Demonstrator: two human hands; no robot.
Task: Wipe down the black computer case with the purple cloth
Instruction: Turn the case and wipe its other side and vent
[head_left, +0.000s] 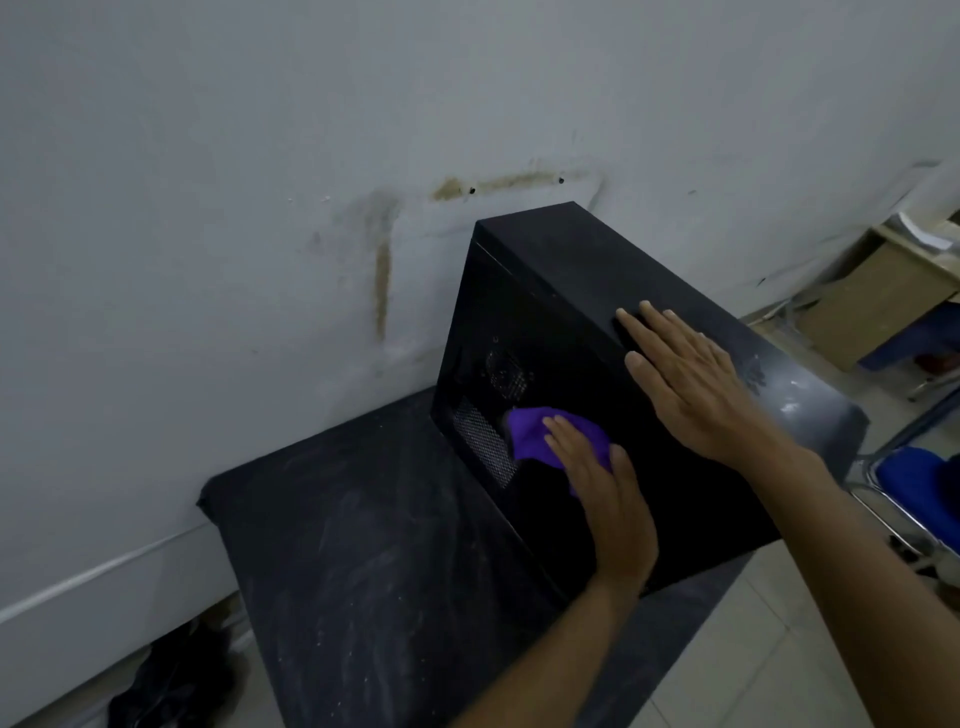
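A person's left hand (597, 499) lies flat on the purple cloth (530, 431), fingers straight and close together with the thumb set apart. It presses the bunched fabric against the dark side panel of the black computer case (561, 260), just beside a mesh vent (483, 441). The open palm, rather than a pinch, looks chosen to spread pressure over the cloth so that it drags dust off the panel. Above it, the right hand (696, 379) rests palm down on the top of the case, fingers spread and straight and the thumb lying at the top edge above the panel. This is judged to be a brace that keeps the tower from sliding or tipping under the sideways push of the wipe. The case stands upright on a dusty dark table (363, 545), its far end close to a pale wall (260, 156) marked with brown stains (383, 280). Grey smears show on the near part of the top, which suggests that surface has yet to be cleaned. To the right, a blue chair (914, 473) stands near the case, with a cardboard box (872, 301) further back.
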